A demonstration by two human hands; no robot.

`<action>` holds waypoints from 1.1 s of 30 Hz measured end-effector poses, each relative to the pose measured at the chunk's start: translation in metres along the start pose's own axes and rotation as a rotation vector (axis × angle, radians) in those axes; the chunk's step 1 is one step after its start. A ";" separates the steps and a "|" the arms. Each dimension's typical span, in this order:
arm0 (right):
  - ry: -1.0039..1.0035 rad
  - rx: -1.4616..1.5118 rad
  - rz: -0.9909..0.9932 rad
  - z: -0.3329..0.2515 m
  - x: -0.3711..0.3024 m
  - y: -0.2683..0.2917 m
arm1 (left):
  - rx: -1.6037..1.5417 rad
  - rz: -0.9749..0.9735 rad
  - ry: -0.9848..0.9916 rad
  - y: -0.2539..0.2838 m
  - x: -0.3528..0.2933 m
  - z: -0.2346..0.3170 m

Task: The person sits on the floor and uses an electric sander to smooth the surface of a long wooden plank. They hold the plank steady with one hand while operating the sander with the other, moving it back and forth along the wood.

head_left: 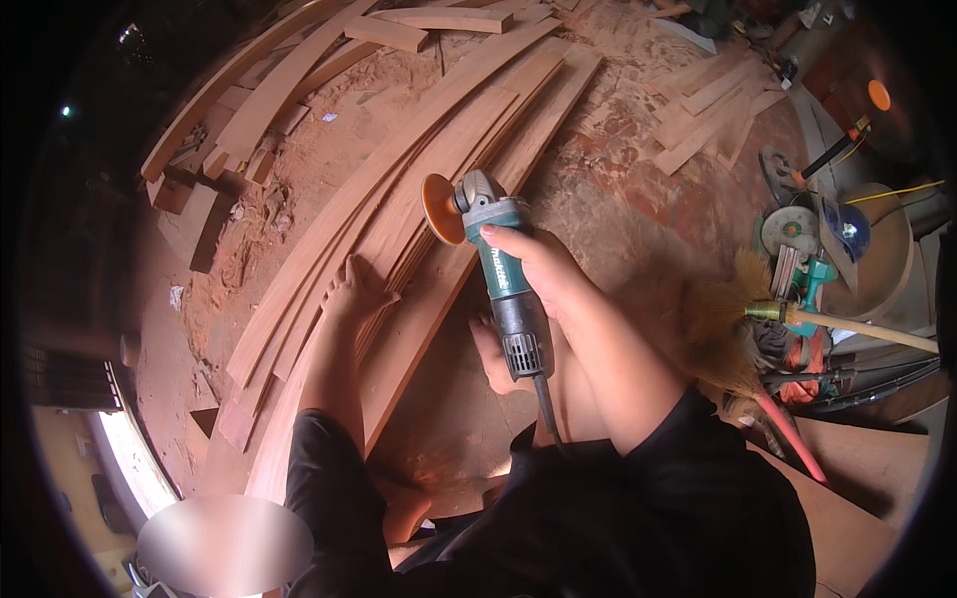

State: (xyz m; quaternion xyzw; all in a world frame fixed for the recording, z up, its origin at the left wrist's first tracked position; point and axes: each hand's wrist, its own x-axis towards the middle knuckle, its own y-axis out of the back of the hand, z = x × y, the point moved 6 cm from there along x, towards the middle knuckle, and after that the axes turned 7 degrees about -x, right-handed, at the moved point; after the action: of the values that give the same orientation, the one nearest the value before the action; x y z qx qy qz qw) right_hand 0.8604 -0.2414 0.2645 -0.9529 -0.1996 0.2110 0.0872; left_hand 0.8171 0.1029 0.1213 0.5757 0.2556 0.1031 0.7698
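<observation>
My right hand (533, 264) is closed around the body of a green and black angle grinder (498, 264). An orange disc (442, 209) is fitted on its head, tilted on edge just above the boards. The grinder's cord runs back toward my body. Long, gently curved wooden boards (439, 164) lie side by side under the tool, running from near left to far right. My left hand (357, 291) rests on these boards, thumb and fingers spread across them. Whether the disc touches the wood is unclear.
More curved timbers (289, 90) are stacked at the far left. A heap of thin wooden offcuts (713, 105) lies at the far right. To the right are a straw broom (738, 324), a second orange disc (878, 95) and cluttered tools. Reddish sawdust covers the floor.
</observation>
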 end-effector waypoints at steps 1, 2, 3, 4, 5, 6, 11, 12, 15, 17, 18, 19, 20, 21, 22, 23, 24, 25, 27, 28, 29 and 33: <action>-0.030 0.001 0.022 0.001 0.006 0.007 | 0.026 -0.002 -0.001 -0.002 0.009 0.015; -0.030 0.003 0.014 0.003 0.015 0.018 | 0.048 -0.006 -0.011 0.001 0.013 0.038; -0.026 0.008 0.019 0.000 0.021 0.022 | 0.078 -0.005 -0.015 0.005 0.018 0.052; -0.022 0.012 0.023 -0.003 0.026 0.024 | 0.075 -0.008 -0.005 0.007 0.022 0.060; -0.015 0.013 0.029 -0.008 0.029 0.027 | 0.054 0.012 0.002 0.006 0.027 0.061; -0.053 0.018 0.025 -0.009 0.031 0.031 | 0.033 0.032 0.009 0.004 0.029 0.061; -0.051 0.069 0.026 -0.010 0.034 0.042 | -0.008 0.010 0.017 0.007 0.031 0.061; -0.068 0.072 0.031 -0.012 0.032 0.042 | 0.016 0.017 0.010 0.008 0.029 0.061; -0.094 0.092 0.034 -0.013 0.031 0.042 | 0.053 0.023 -0.001 0.009 0.027 0.064; -0.104 0.091 0.041 -0.013 0.032 0.042 | 0.036 0.004 0.012 0.009 0.028 0.063; -0.109 0.082 0.049 -0.012 0.033 0.044 | 0.036 0.004 0.016 0.008 0.028 0.062; -0.114 0.073 0.058 -0.010 0.034 0.045 | 0.036 0.004 0.018 0.006 0.029 0.061; -0.110 0.075 0.064 -0.010 0.034 0.045 | 0.035 0.005 0.015 0.007 0.031 0.064; -0.105 0.077 0.071 -0.009 0.033 0.046 | 0.049 -0.016 0.005 0.007 0.031 0.065; -0.100 0.079 0.080 -0.009 0.033 0.047 | 0.063 -0.037 -0.007 0.008 0.030 0.065; -0.101 0.091 0.074 -0.008 0.034 0.048 | 0.080 -0.055 -0.016 0.009 0.031 0.065; -0.108 0.101 0.069 -0.006 0.034 0.048 | 0.008 -0.072 -0.057 0.002 0.042 0.055; -0.116 0.116 0.053 -0.003 0.035 0.046 | -0.057 -0.085 -0.089 -0.006 0.061 0.031; -0.119 0.124 0.045 0.000 0.036 0.048 | -0.354 -0.067 -0.015 -0.007 0.080 0.011; -0.124 0.127 0.051 0.003 0.036 0.052 | -0.189 -0.048 -0.036 -0.003 0.083 0.022; -0.116 0.132 0.053 0.004 0.036 0.052 | -0.180 -0.075 -0.043 -0.001 0.087 0.022; -0.096 0.140 0.044 -0.001 0.038 0.052 | -0.470 -0.267 -0.088 -0.022 0.108 0.020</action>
State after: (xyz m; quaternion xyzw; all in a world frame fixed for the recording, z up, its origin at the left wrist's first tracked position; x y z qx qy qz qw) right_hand 0.9102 -0.2727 0.2387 -0.9375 -0.1671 0.2716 0.1391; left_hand 0.9164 0.1281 0.0755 0.3465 0.2645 0.0322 0.8994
